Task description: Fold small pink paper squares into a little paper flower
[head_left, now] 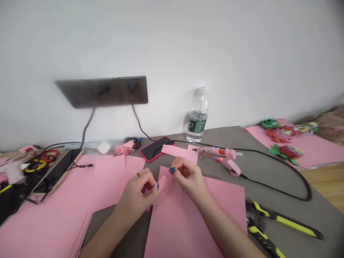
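Above a pink paper sheet (177,222), a person's left hand (138,191) pinches a small paper strip (162,182); the right hand's (188,176) fingertips meet, contents unclear. A snagged power cord (309,194) could drag the glue gun (215,152) onto paper.

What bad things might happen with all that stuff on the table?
The glue gun has a red light on, so it may be hot, and its tip is close to the right hand: a finger might get burned.

Its tip is also over pink paper, so a drip could make a sticky mess.

The cord makes a big loop on the table. If an arm snagged it, the gun might get dragged.
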The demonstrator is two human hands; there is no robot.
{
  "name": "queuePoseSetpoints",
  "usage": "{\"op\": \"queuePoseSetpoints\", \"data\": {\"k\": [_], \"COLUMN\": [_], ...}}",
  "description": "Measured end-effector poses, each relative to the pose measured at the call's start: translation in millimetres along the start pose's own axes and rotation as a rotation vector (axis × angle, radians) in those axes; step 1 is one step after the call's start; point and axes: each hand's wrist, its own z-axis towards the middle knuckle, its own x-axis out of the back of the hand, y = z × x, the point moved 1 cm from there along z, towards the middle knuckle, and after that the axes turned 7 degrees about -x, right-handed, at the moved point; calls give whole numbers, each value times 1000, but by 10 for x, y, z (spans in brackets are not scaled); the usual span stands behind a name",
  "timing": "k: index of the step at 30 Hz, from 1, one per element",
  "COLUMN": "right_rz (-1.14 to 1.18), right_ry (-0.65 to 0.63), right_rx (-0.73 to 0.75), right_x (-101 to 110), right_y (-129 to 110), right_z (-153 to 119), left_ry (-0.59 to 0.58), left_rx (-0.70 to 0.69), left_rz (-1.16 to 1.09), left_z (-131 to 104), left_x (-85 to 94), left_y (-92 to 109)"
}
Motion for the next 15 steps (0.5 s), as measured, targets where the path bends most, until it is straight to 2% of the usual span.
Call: {"op": "queuePoseSetpoints", "data": {"k": [2, 5, 7, 12, 15], "right_rz": [12, -28, -53, -95, -116], "right_ry": [-18, -203, -282, -341, -343], "right_rx": [-13, -15, 1, 21, 29], "right_x": [12, -18, -41, -61, -59], "right_y": [6, -37, -79, -130, -125], "right_z": [13, -2, -24, -47, -41], "left_ry": [15, 5, -26, -164, -183], "left_rx": [9, 20, 40, 107, 123], "left_rz": [-7, -20, -40, -66, -66], "left_z": [11, 22, 21, 15, 19], "left_x": [18, 34, 35, 17, 9], "left_y": [-5, 10, 33, 76, 69]}}
